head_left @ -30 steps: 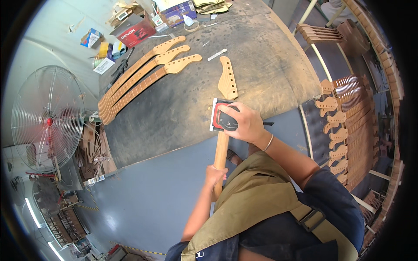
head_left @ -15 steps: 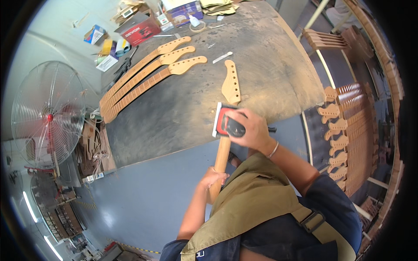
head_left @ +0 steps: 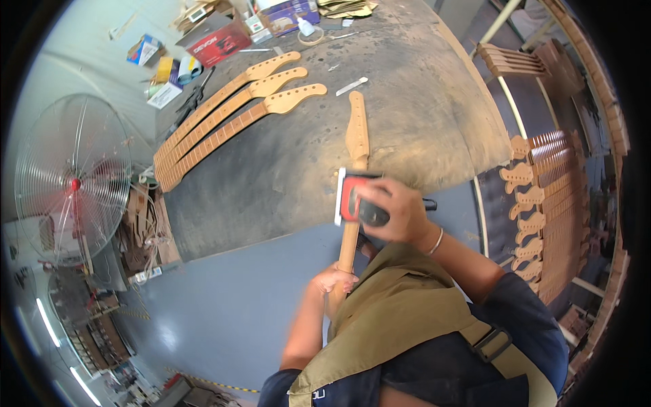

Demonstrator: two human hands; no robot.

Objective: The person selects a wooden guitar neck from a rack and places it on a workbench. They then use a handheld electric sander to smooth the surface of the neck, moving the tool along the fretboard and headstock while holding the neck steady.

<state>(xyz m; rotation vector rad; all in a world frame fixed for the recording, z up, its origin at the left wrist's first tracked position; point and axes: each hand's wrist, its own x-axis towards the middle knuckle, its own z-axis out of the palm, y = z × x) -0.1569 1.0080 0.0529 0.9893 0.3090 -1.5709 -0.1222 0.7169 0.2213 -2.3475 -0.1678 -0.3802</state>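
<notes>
A pale wooden guitar neck reaches from the workbench edge back toward my body, its headstock end over the bench. My left hand is wrapped round its near end, in front of my apron. On the middle of the neck lies a red and black electric sander with a white pad edge. My right hand, slightly blurred, grips the sander from above and right. The sander covers part of the neck.
Three guitar necks lie side by side on the dusty workbench. Boxes, a red one among them, line the back. A large fan stands left. At right, a rack holds many more necks.
The sander and my right hand have come slightly nearer along the neck. The neck has rolled, so its headstock shows narrower. My left hand keeps its hold.
</notes>
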